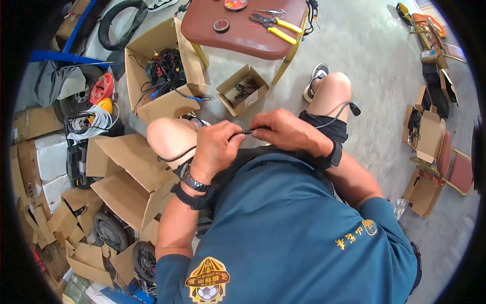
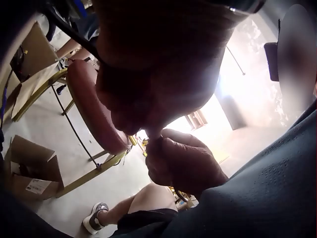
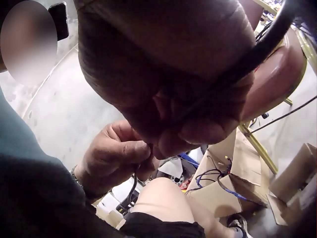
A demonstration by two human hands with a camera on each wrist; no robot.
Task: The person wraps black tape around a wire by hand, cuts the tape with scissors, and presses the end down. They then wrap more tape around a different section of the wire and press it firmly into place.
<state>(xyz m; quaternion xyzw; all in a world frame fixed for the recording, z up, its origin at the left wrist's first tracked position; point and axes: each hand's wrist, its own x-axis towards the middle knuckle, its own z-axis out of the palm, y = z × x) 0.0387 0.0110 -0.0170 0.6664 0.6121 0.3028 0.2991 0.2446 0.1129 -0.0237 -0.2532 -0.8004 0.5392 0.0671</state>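
Observation:
A thin black cable with a dark joint (image 1: 247,131) runs between the two hands above the lap. The left hand (image 1: 215,147) pinches it between thumb and curled fingers; the right hand (image 1: 291,133) grips the other side, close to the left fingertips. From the right hand the cable crosses the thigh to a black connector (image 1: 355,109). In the left wrist view the left hand (image 2: 153,69) is dark and near the right hand (image 2: 185,161). In the right wrist view a cable crosses the right hand (image 3: 168,74), with the left hand (image 3: 116,153) below it.
A brown padded chair (image 1: 243,30) ahead bears yellow-handled pliers (image 1: 283,31) and a tape roll (image 1: 221,26). Beneath stands a small carton (image 1: 253,104); left of it a large carton (image 1: 147,109) holds cables. More cartons and wheels lie at left, boxes (image 1: 430,137) and chairs at right.

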